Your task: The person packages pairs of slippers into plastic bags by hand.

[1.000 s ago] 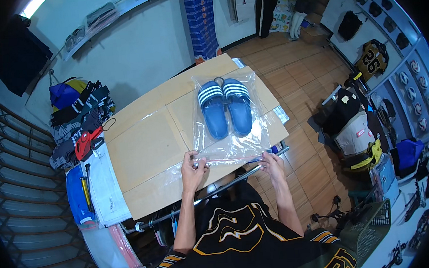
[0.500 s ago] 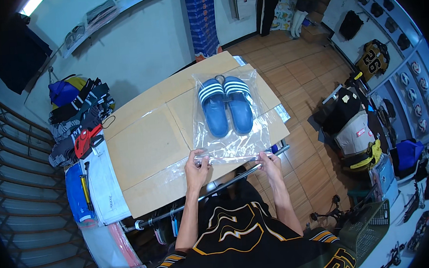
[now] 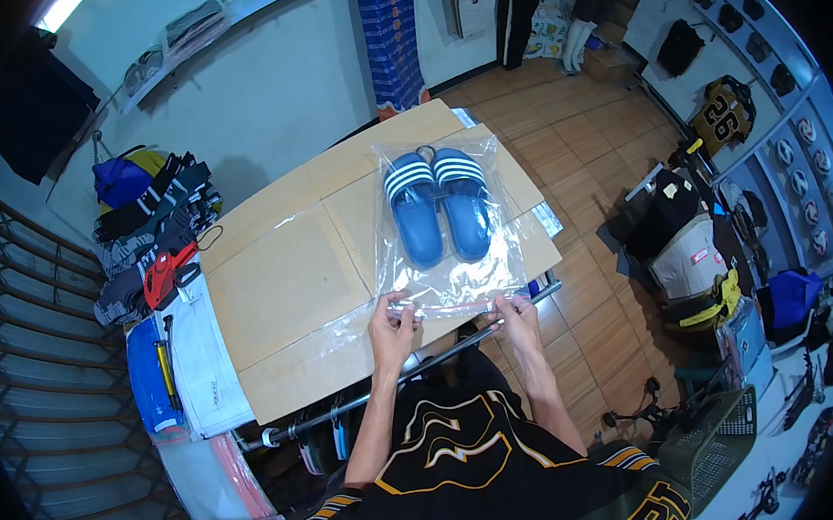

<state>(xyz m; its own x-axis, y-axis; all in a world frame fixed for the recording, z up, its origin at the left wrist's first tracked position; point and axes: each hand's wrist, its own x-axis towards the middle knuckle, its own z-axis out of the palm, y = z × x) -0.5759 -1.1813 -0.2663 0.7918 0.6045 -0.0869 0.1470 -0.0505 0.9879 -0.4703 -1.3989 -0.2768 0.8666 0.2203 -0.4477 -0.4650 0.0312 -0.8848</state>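
A pair of blue slide sandals (image 3: 418, 223) with white stripes across the straps lies side by side inside a clear plastic bag (image 3: 442, 285). The bag rests flat on the cardboard-covered table (image 3: 282, 269). At the bag's near edge, my left hand (image 3: 392, 329) pinches the left part of the plastic between thumb and fingers. My right hand (image 3: 516, 323) pinches the same edge at its right end. Between the two hands the edge is stretched into a narrow strip, below the sandals' heels.
Folded clothes and socks (image 3: 158, 220) pile up at the table's left, beside a red tool-like object (image 3: 168, 275) and a yellow-and-black pump-like stick (image 3: 165, 372). A metal rail (image 3: 424, 364) runs along the near edge. A green plastic basket (image 3: 724, 446) stands at the lower right.
My left hand has shifted slightly right along the bag's edge, and my right hand slightly left. The near edge looks more folded into a strip. The sandals have stayed put.
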